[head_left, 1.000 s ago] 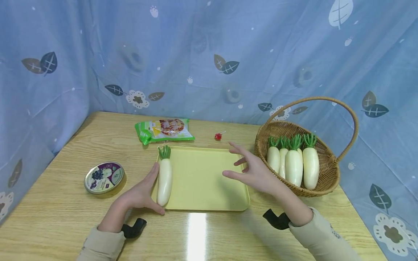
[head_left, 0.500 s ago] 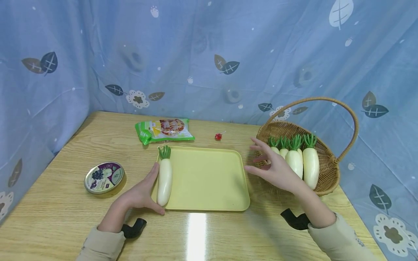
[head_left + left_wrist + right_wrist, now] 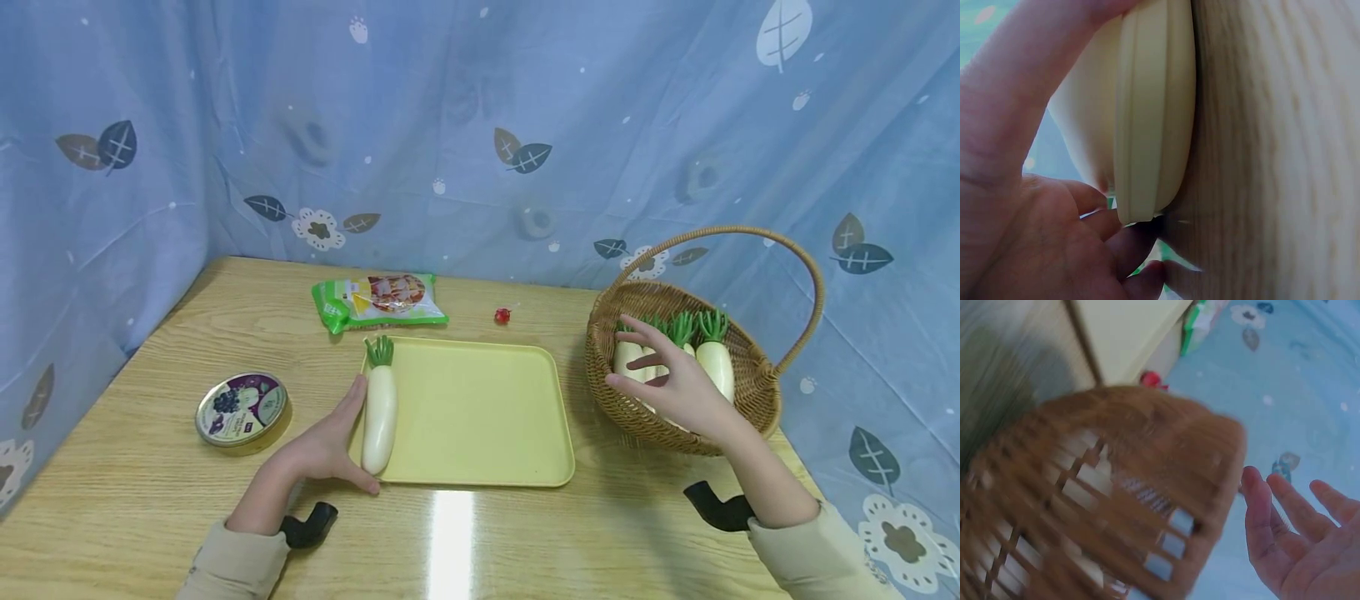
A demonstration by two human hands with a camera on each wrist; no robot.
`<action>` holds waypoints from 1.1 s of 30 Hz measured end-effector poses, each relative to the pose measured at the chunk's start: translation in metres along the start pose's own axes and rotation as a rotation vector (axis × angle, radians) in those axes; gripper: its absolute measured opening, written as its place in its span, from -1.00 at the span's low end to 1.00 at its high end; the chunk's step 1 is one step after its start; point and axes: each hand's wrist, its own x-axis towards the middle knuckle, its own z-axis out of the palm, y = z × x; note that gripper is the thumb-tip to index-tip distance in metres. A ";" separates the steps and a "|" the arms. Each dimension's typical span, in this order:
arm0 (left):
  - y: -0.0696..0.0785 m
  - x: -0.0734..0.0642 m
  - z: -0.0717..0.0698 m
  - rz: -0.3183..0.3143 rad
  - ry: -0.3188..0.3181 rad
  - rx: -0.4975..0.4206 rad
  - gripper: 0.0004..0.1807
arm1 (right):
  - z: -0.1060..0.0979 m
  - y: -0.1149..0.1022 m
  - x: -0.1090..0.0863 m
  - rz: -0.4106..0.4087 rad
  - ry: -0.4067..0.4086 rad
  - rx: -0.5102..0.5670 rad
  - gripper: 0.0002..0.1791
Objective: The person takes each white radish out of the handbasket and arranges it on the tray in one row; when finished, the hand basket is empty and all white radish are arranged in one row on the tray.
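My left hand [image 3: 322, 446] grips the yellow tray [image 3: 480, 417] at its left side, thumb at the near corner and fingers along the edge. In the left wrist view, fingers [image 3: 1135, 250] curl at the far end of the tray's side wall [image 3: 1147, 112]. One white radish [image 3: 380, 421] with green leaf stubs lies along the tray's left side, right beside that hand. Over the wicker basket [image 3: 630, 417] hovers my right hand [image 3: 686, 387], thumb and fingers spread, holding nothing. It partly hides the white radishes [image 3: 716, 362] in the basket.
A round tin [image 3: 242, 408] stands left of the left hand. Behind the tray lie a green snack bag [image 3: 382, 300] and a small red item [image 3: 502, 316]. The basket's tall handle [image 3: 817, 292] arches over its right part. A blue curtain [image 3: 450, 125] hangs behind the table.
My right hand has moved right, from over the tray's right edge to over the basket and its radishes. The left hand, tray and radish on it have stayed in place.
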 end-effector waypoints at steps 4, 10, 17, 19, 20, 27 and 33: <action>0.002 -0.001 -0.001 0.015 0.007 0.002 0.62 | -0.009 0.007 -0.003 0.001 0.011 -0.023 -0.18; 0.002 -0.001 -0.001 0.017 0.014 0.000 0.62 | -0.023 0.019 -0.006 -0.029 0.019 -0.057 -0.14; 0.000 0.001 0.002 0.009 0.013 0.003 0.62 | -0.032 0.032 -0.007 -0.028 0.021 -0.098 -0.11; -0.001 0.000 0.002 0.009 0.011 0.003 0.62 | -0.034 0.035 -0.008 -0.017 0.016 -0.106 -0.11; -0.001 0.000 0.002 0.009 0.010 0.005 0.62 | -0.034 0.037 -0.008 -0.011 0.013 -0.109 -0.10; -0.001 0.000 0.001 0.007 0.009 0.010 0.62 | -0.038 0.048 -0.010 0.017 -0.005 -0.095 -0.09; -0.001 0.001 0.001 0.001 0.008 0.009 0.63 | -0.041 0.057 -0.011 0.061 -0.024 -0.073 -0.09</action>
